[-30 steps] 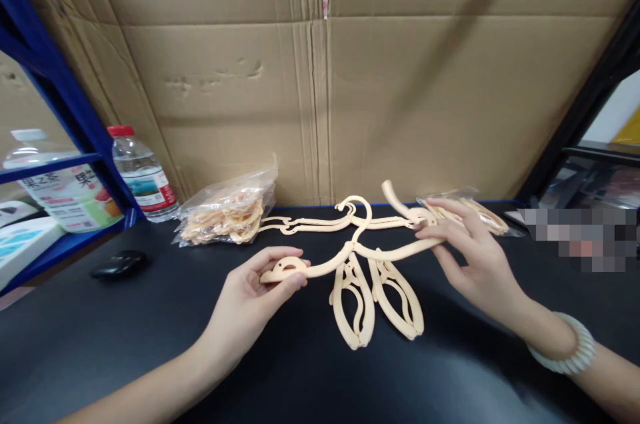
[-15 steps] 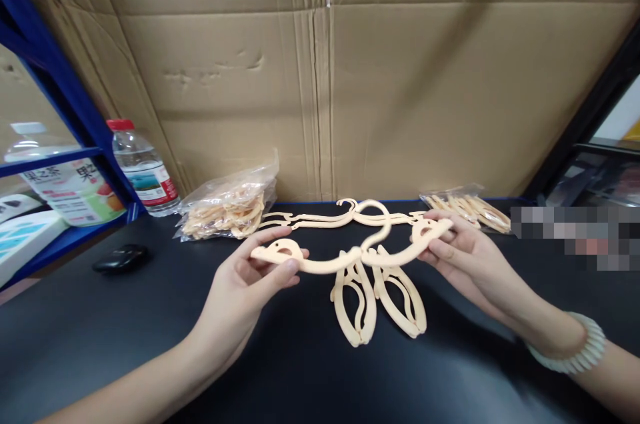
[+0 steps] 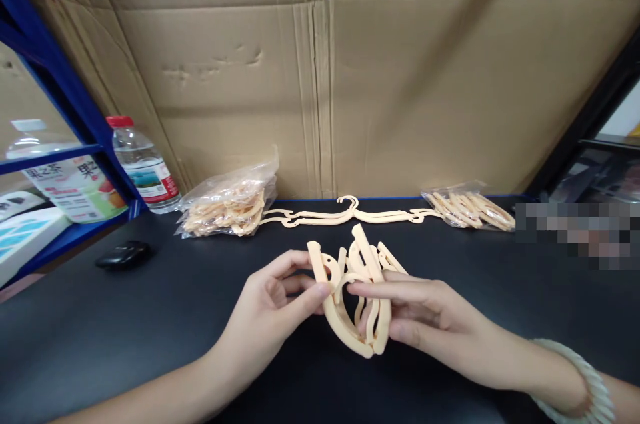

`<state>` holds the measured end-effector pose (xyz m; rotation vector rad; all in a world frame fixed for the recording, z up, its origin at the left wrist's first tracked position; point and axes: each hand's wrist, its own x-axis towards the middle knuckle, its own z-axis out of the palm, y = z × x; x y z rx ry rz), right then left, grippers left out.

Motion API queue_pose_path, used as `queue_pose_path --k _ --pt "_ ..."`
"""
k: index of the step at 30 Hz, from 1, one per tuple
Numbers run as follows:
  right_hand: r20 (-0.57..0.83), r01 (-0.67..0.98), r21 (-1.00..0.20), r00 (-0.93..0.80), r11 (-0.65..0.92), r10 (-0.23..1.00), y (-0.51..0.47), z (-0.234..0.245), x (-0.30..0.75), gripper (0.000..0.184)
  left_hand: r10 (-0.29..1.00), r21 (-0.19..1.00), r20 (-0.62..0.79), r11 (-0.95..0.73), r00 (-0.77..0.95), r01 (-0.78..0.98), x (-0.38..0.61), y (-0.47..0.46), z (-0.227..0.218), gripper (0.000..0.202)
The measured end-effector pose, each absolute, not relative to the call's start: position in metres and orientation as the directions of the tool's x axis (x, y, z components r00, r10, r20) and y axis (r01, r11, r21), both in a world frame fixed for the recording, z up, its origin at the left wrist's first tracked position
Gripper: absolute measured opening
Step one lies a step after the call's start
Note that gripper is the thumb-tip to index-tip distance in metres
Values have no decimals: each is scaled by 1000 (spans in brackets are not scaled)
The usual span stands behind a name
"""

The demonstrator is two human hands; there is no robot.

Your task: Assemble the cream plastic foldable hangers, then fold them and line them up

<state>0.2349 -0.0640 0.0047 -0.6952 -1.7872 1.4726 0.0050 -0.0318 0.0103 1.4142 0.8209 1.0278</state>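
A cream-coloured folding clothes hanger [image 3: 345,332] is held between both hands, its two arms folded up toward each other in a narrow V with the joint at the bottom. My left hand [image 3: 285,304] pinches its left arm between thumb and fingers. Around the right arm close the thumb and fingers of my right hand [image 3: 430,321], the index finger reaching across toward the inside. Behind it, partly hidden, lies another folded hanger [image 3: 393,257] on the table. Farther back, unfolded hangers [image 3: 325,217] lie with their hooks toward the cardboard.
Clear bags of folded hangers lie at the back left [image 3: 225,207] and back right [image 3: 470,209]. A black mouse [image 3: 123,255] rests on the black table [image 3: 150,324] at left. A water bottle [image 3: 145,167] stands beside the blue shelf [image 3: 95,111]. Cardboard [image 3: 225,77] walls the back.
Both hands have come together and lower, toward the middle. The hanger's arms, spread wide before, are now folded up close to each other.
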Motion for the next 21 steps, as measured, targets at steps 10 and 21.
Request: queue_pose_path --k 10,21 --pt "250 272 -812 -636 516 730 -68 13 242 39 902 996 92 -87 423 -30 5 -34 12 20" --pt "170 219 -879 -687 424 706 -67 12 237 27 890 984 128 -168 438 53 8 -36 8 21"
